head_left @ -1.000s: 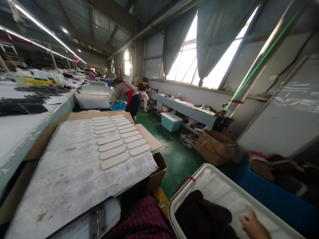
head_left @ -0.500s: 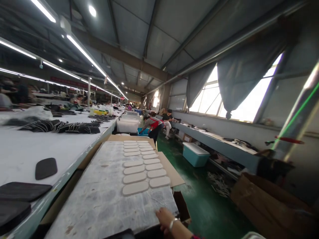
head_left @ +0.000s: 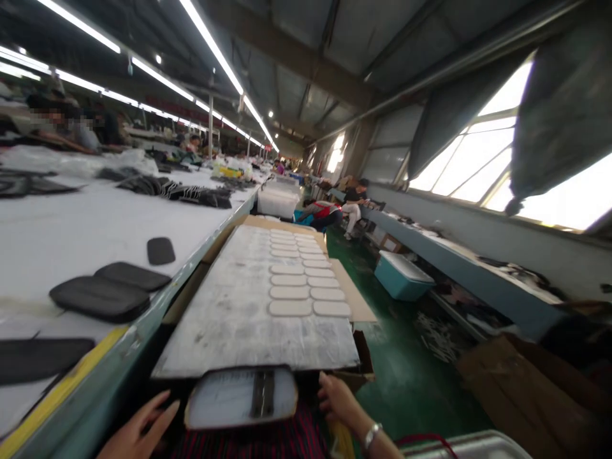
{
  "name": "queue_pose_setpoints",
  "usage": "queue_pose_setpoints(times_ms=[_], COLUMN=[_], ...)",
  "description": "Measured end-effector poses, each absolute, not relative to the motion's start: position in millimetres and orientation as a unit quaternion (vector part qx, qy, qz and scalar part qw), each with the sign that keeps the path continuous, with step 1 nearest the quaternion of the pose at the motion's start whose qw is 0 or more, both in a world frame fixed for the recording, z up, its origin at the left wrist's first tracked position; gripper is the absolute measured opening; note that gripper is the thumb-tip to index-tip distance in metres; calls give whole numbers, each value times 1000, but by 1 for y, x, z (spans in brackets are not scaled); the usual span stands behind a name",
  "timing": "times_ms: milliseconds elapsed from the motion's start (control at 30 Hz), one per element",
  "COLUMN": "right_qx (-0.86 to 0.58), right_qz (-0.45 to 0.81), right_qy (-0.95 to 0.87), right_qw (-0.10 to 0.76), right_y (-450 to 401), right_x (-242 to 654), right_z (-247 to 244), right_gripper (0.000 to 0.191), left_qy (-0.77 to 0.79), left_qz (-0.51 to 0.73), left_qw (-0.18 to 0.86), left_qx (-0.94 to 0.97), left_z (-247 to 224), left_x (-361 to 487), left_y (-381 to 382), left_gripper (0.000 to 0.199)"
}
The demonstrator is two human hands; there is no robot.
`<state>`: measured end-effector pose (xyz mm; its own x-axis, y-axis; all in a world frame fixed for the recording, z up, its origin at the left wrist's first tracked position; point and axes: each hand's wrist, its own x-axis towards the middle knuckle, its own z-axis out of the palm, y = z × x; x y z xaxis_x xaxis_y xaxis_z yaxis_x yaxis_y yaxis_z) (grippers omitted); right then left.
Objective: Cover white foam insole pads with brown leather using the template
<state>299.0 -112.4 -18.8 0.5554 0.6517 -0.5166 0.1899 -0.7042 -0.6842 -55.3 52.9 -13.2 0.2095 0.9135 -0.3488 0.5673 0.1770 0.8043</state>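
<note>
My left hand is at the lower left, its fingers apart and nothing in them. Between my hands, over my striped clothing, is a rounded whitish panel with a dark rim and a dark hinge-like strip across it. My right hand, with a bracelet at the wrist, is just right of the panel. Its fingers are loosely bent and apart, with nothing seen in them. Ahead lies a whitish board bearing two columns of pale oval pads.
Black rounded pads lie on the long white table at left. A teal box stands on the green floor, with a cardboard box at right. One person bends beyond the board; another sits farther back.
My view has shifted down and left. My left hand and the rounded panel have come into view. The right hand has left the board's near right corner. The person ahead bends lower.
</note>
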Motion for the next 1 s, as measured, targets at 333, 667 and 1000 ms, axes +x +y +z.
queue_pose_setpoints(times_ms=[333, 667, 1000], right_qx=[-782, -799, -733], right_qz=[366, 185, 314], right_qy=[-448, -569, -590], right_qw=[233, 59, 123], right_y=[-90, -43, -42], right_x=[262, 248, 269], right_z=[33, 31, 25], right_gripper=[46, 30, 35], left_qy=[557, 422, 417], left_qz=[151, 72, 23], left_qw=[347, 286, 304], left_qx=[739, 857, 856], left_z=[-10, -5, 7], left_x=[-35, 0, 6], left_y=[54, 93, 99], left_gripper=[55, 36, 36])
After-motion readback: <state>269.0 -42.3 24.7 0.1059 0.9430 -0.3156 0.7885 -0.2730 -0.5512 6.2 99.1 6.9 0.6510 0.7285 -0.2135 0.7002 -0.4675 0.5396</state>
